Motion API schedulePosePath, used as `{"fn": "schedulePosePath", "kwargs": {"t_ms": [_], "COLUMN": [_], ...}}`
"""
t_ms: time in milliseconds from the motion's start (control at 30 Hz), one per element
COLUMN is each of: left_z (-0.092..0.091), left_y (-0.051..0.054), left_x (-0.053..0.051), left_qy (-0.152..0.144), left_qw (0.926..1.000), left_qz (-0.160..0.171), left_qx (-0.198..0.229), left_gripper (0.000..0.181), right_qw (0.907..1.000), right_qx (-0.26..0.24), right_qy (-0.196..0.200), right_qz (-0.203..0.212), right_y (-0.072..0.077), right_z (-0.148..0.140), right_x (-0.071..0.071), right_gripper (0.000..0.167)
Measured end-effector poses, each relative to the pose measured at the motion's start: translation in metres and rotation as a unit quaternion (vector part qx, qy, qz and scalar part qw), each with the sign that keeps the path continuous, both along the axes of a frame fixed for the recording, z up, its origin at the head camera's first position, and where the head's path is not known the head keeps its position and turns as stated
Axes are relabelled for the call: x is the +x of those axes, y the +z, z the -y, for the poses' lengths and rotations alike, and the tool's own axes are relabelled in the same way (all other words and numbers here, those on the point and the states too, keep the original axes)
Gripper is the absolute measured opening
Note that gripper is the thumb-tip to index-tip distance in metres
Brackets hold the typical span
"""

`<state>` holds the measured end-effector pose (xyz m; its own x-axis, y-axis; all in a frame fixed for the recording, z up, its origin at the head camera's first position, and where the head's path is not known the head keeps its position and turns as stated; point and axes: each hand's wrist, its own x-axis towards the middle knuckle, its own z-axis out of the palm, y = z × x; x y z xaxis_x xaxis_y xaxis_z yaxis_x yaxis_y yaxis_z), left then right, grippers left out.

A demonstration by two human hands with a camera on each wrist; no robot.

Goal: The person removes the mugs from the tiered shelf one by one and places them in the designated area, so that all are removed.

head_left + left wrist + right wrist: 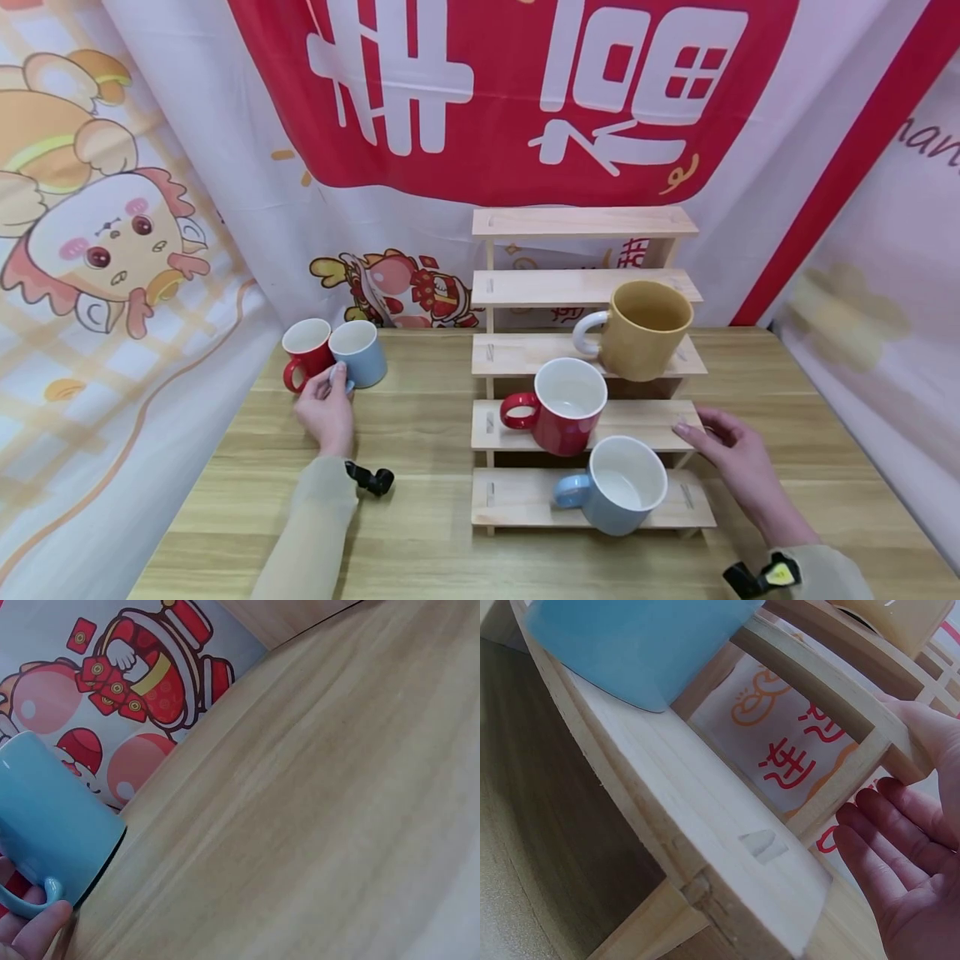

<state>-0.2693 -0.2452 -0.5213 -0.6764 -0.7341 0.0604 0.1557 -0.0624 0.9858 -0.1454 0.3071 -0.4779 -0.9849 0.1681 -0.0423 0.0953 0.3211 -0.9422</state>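
At the left of the table, my left hand (327,417) pinches the handle of a light blue mug (358,354), which stands upright. A red mug (306,343) is right beside it, partly behind my fingers. In the left wrist view the blue mug (56,817) appears tilted, with fingertips at its handle. My right hand (742,467) holds the right end of a tier of the stepped wooden rack (652,427). The right wrist view has the thumb over that tier and the other fingers below, beside the side frame.
On the rack's lower tiers stand a light blue mug (622,487), a red mug (567,408) and a larger tan mug (647,329) with a pale handle, all handles to the left. Printed cloth (420,187) hangs behind and beside the wooden table (420,450).
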Motion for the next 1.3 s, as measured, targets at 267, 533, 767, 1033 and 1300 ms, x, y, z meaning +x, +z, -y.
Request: {"fn": "schedulePosePath", "kwargs": {"t_ms": [267,533,767,1033,1300], "left_z": [0.003,0.008,0.004,-0.019,-0.058], "left_y": [0.003,0.012,0.038,0.087,0.124], "left_x": [0.003,0.010,0.014,0.023,0.034], "left_qy": [-0.019,-0.043,-0.038,-0.081,-0.194], "left_qw": [0.9996,0.9985,0.9957,0.9874,0.9643], "left_qz": [-0.001,-0.003,-0.066,-0.100,-0.138], "left_qx": [0.020,-0.032,-0.053,-0.092,-0.115], "left_gripper": [0.041,0.052,0.048,0.044,0.042], "right_qw": [0.9999,0.9999,0.9999,1.0000,1.0000], "right_qx": [0.012,0.012,0.012,0.009,0.003], "right_qy": [0.002,0.004,0.002,0.001,0.000], "right_qz": [0.006,0.008,0.006,0.000,-0.005], "right_y": [0.001,0.003,0.001,0.001,0.002], "right_z": [0.001,0.001,0.001,0.000,0.001], "right_x": [0.000,-0.001,0.000,0.001,0.001], "right_gripper": [0.064,0.065,0.064,0.063,0.064]}}
